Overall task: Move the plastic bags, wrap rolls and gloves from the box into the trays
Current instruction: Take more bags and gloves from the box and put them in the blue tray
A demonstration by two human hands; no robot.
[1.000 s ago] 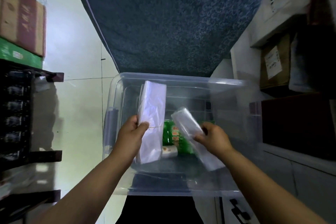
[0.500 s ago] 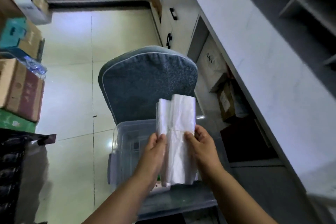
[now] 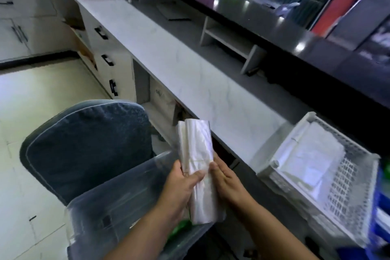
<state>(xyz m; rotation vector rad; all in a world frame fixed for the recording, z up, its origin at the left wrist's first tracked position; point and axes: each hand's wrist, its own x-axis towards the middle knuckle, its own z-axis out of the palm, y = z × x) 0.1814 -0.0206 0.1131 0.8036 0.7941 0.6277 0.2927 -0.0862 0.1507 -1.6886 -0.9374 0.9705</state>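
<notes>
A second earlier each hand had held its own pack of bags down inside the box (image 3: 118,202); by this moment the two packs had been brought together into one bundle (image 3: 198,167) and lifted clear of the box, and the view had swung right to take in the bench (image 3: 190,74) and the white tray (image 3: 346,175) on it. That meant the pick-up was done and the carry to the tray had begun, with the placing not yet made.

The bundle stood nearly upright above the box's near right corner, well short of the tray. A thin band crossed it about the middle. The left hand (image 3: 181,183) was clamped on its left edge, thumb laid across the front. The right hand (image 3: 225,181) pressed flat against its right side, fingers straight and pointing up along the plastic (more a steadying palm than a grasp, as far as could be judged). Both forearms reached forward from the bottom of the view, close together.

The tray already held a flat stack of bags (image 3: 310,160). Something green (image 3: 179,226) remained in the box, so more was likely left to move.
</notes>
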